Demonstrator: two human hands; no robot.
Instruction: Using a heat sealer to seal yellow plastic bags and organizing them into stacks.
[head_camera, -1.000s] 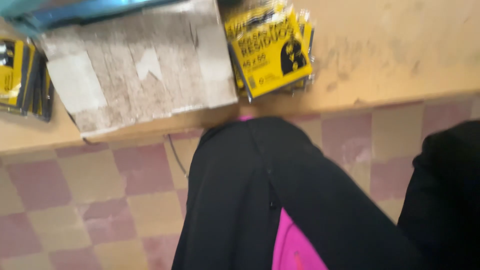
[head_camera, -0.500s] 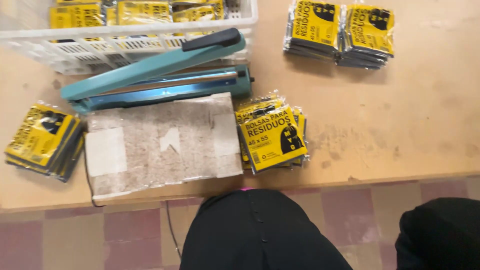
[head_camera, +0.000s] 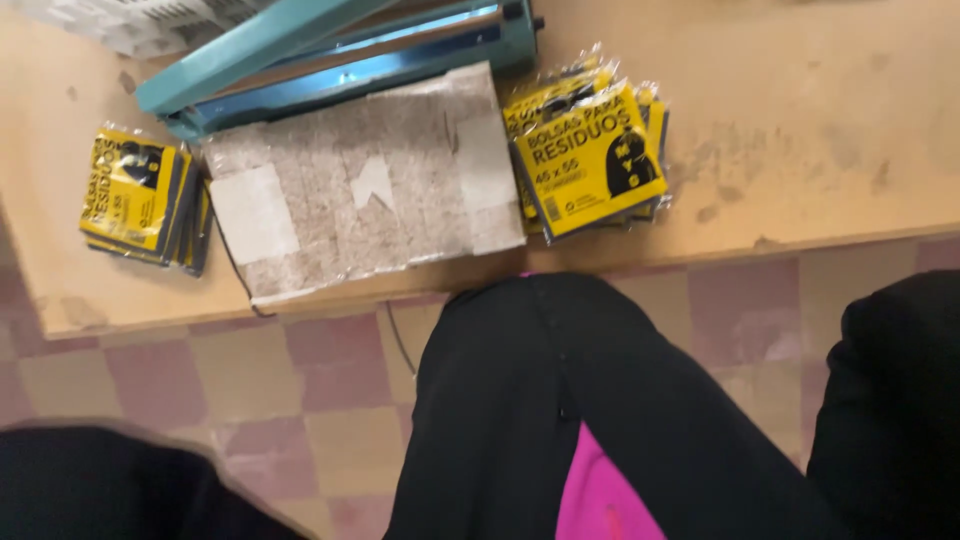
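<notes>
Neither of the hands in view; grip state impossible to tell. Worn tan wooden counter (head_camera: 820, 150) across the upper part of the view. Teal metal heat-sealing press (head_camera: 330, 55) lying tilted near the far edge, its long arm raised a little at the left end. Grey, scuffed cardboard slab (head_camera: 365, 185) with pale taped patches touching the near side of the sealer, one corner overhanging the counter's near edge. Stack of yellow-and-black plastic-wrapped bag packets (head_camera: 590, 150) just right of the slab, fanned slightly, touching its right edge. Second, smaller stack of the same yellow-and-black packets (head_camera: 145, 195) just left of the slab. Thin dark cable (head_camera: 398, 340) hanging below the slab. Black trouser legs (head_camera: 560, 400) and a strip of pink fabric (head_camera: 600, 495) below the counter, above a pink-and-beige chequered tile floor (head_camera: 200, 370)
</notes>
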